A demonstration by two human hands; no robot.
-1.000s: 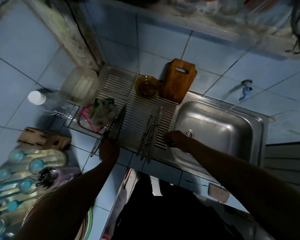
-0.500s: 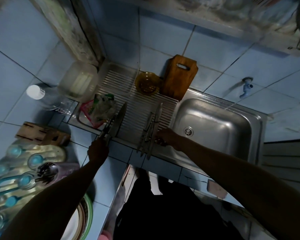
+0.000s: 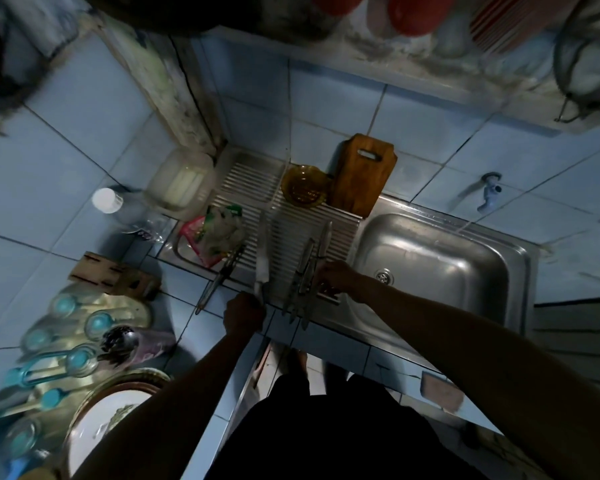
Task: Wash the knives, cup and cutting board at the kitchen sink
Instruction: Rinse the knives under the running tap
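Note:
My left hand point(image 3: 243, 317) grips the handle of a knife point(image 3: 262, 261) at the counter's front edge, blade pointing away over the ribbed drainboard point(image 3: 291, 230). My right hand point(image 3: 333, 277) reaches the handles of several knives point(image 3: 303, 278) lying together on the drainboard beside the sink basin point(image 3: 437, 271). Its fingers are hidden, so I cannot tell whether it holds them. A wooden cutting board point(image 3: 361, 174) leans on the back wall. The amber glass cup point(image 3: 303, 185) sits next to it.
A long metal utensil point(image 3: 219, 277) lies across the drainboard's front left edge, by a pink basket point(image 3: 196, 233) with a bag. A wooden knife block point(image 3: 113, 273), bottles point(image 3: 84, 358), a plate point(image 3: 104, 410) and a plastic container point(image 3: 179, 183) fill the left counter. A tap point(image 3: 489, 190) juts from the wall.
My left hand has shifted right with its knife, away from the utensil near the basket. My right hand has moved left from the sink's rim onto the knives' handles.

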